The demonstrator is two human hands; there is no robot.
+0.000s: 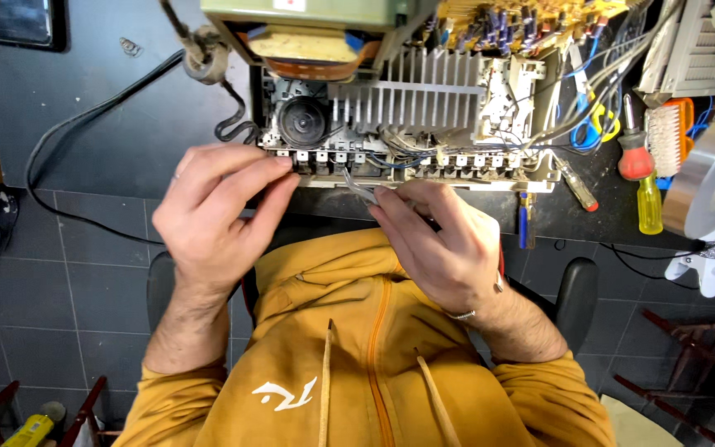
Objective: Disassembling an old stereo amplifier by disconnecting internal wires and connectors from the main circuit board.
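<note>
**Head view: tweezers at the front edge of an opened chassis**

Head camera looked straight down, and far left a black power cable (68,157) looped across the dark bench toward the unit. Next came the left hand (213,211): fingers curled nearly closed, thumb and forefinger tips pressed on the row of small switch blocks (324,159) along the near edge of the opened chassis (457,170). It looked like a steadying pinch, though whether it truly gripped a block I could not tell.

Just behind sat a round black wheel (304,122), then the heat-sink fins (399,95).

Centre stage were the metal tweezers (357,189), just below the switch row and between the two hands. Their long axis ran on a slant, from low right up to high left, tips pointing at the front edge. The right hand (444,248) had them pinched, fingers drawn in tight round the rear end; the tips looked close together, with nothing visible between them.

My read: this was the fine picking stage at the front panel. A next move would call for a small, steady advance along that slant, with the left hand bracing the chassis.

Further right lay a blue-handled tool (524,223), a red-handled screwdriver (635,153) and a yellow one (649,207).
</note>
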